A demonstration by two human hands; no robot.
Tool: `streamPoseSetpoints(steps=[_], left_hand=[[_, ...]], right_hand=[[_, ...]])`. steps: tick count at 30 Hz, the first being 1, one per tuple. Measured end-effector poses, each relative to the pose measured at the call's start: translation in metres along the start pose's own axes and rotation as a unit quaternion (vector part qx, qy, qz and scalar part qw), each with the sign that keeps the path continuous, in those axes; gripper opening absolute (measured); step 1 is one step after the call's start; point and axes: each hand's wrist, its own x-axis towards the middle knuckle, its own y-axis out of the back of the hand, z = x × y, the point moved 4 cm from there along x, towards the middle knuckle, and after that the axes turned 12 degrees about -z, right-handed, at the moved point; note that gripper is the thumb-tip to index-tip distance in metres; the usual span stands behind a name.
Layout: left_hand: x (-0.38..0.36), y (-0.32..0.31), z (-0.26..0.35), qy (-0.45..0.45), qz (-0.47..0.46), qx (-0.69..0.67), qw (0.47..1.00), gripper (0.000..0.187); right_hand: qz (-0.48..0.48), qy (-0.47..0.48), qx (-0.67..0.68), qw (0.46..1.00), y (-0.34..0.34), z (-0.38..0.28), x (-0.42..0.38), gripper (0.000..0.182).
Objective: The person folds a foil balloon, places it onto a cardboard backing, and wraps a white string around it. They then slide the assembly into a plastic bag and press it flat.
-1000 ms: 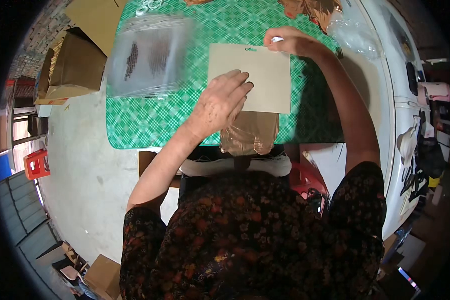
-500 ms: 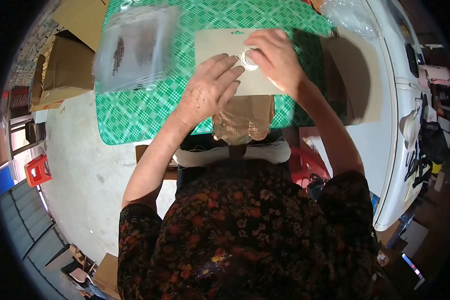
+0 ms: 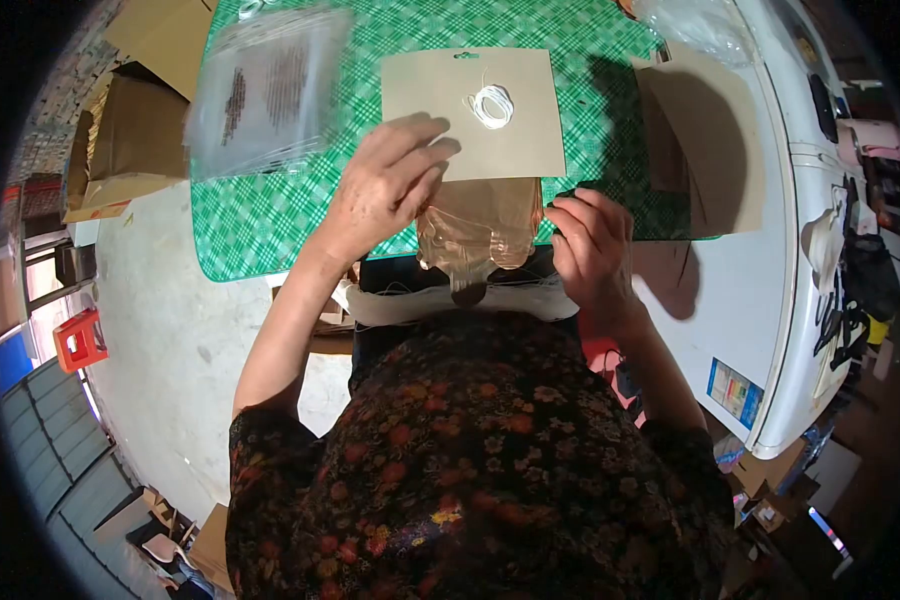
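Observation:
A beige cardboard card (image 3: 420,85) with a hang hole at its top lies on the table, and a small coil of white cord (image 3: 491,106) rests on it. From under the card's lower edge a translucent brown plastic piece (image 3: 470,225) with rounded lobes reaches past the table edge. My left hand (image 3: 380,185) is over the card's lower left corner, fingers stretched and apart, holding nothing. Beside the plastic's right edge, my right hand (image 3: 592,245) has its fingers curled in; whether they grip anything is hidden.
A stack of clear plastic bags (image 3: 270,95) lies at the left of the green checked tablecloth (image 3: 260,235). More cardboard sheets (image 3: 715,150) are at the right, beside a white appliance (image 3: 805,260). An open carton (image 3: 135,130) and a red stool (image 3: 80,340) stand to the left.
Both hands have come off the white cord, leaving it coiled on the card. My right hand moved down beside the brown plastic; my left hand drew back down and left.

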Motion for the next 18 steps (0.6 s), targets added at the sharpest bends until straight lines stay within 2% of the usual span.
streamPoseSetpoints(steps=[6,9,13,14,18], left_hand=[[-0.022,0.002,0.018,-0.004,-0.037,0.028,0.999,0.029],[-0.025,-0.005,0.033,-0.014,-0.071,0.03,0.997,0.034],[-0.017,-0.022,0.058,-0.034,-0.105,-0.015,0.994,0.048],[-0.017,-0.025,0.064,-0.032,-0.13,-0.022,0.991,0.061],[-0.016,-0.038,0.073,-0.029,-0.139,-0.029,0.989,0.075]], right_hand=[[-0.007,-0.029,-0.033,0.999,-0.005,-0.004,-0.003,0.044],[-0.003,-0.027,-0.053,0.998,-0.006,-0.004,-0.003,0.044],[-0.007,-0.024,-0.07,0.997,-0.006,-0.004,-0.002,0.044],[-0.01,-0.023,-0.073,0.997,-0.005,-0.004,-0.002,0.044],[-0.021,-0.012,-0.076,0.997,-0.006,-0.002,-0.005,0.043]])
